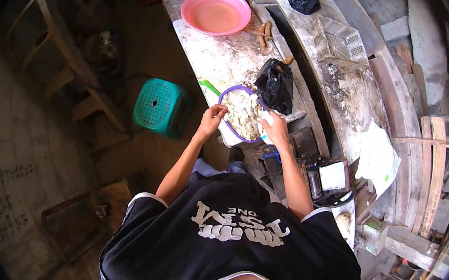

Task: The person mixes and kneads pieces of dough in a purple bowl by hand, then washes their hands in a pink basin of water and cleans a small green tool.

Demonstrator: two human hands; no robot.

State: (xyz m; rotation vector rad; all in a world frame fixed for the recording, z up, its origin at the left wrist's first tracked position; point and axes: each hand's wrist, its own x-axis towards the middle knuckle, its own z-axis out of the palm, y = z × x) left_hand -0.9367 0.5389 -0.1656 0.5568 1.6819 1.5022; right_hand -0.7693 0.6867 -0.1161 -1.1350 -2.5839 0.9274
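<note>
A purple-rimmed basin (240,139) stands at the near end of the worktable, full of pale, cream-coloured chopped pieces (243,112). At its left rim is my left hand (213,119), the fingers curled together; anything between them is too small to make out. My right hand (276,129), at the right rim, is closed around a small white and light-blue object (264,123), mostly hidden by the fingers, whose kind I cannot tell. A black plastic bag (275,88) sits just beyond the basin on the right. Beside the basin on the far left lies a bright green strip-like object (209,87).
A pink basin of cloudy brownish liquid (216,13) and several brown root-like pieces (265,34) are at the table's far end. On the right bench are a plastic basket (340,41), another black bag (305,0) and a white sack (377,159). A green stool (158,105) stands left.
</note>
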